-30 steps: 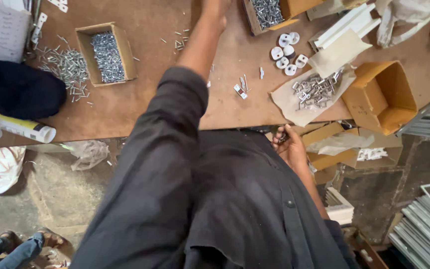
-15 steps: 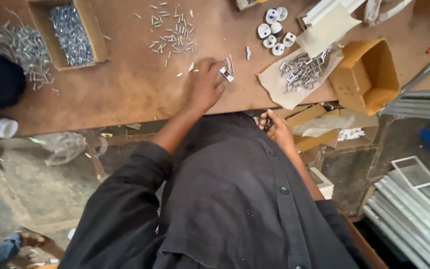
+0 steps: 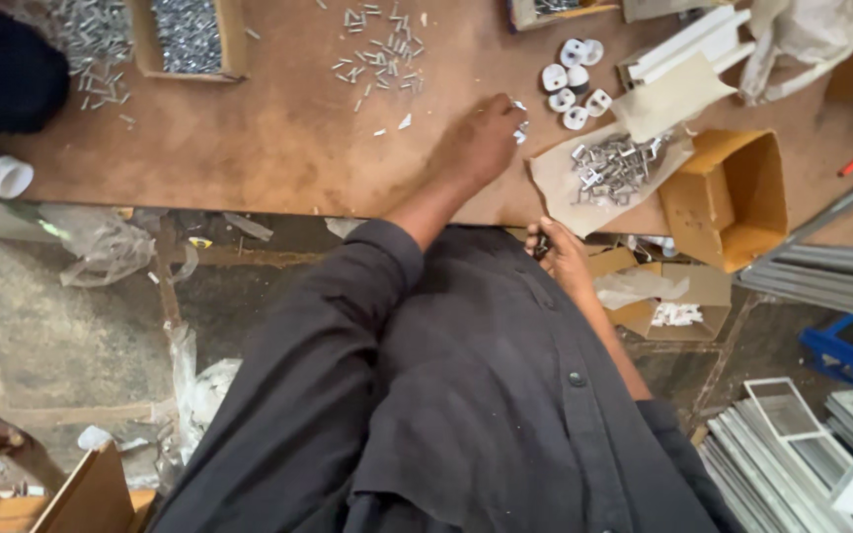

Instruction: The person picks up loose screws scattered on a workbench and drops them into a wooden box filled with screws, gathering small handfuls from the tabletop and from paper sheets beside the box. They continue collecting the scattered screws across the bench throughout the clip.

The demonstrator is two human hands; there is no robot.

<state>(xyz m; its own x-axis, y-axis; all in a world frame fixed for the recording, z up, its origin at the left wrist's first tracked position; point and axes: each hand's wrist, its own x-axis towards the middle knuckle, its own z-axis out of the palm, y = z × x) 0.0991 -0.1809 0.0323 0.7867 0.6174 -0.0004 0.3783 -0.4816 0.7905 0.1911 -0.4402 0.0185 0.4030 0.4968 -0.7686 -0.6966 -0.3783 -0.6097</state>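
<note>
Left hand curled over small metal clips on worn wooden bench, right hand seemingly clutching dark hardware

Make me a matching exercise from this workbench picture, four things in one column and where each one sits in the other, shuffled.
Things:
1. white round caps
2. metal clips
3. left hand
4. right hand

Places:
A. heaped on brown paper
B. at the bench edge, against the dark shirt
C. clustered near the bench's far side, beside white profiles
D. flat on the bench, fingers at small metal parts

Pairs: 1-C, 2-A, 3-D, 4-B
</note>
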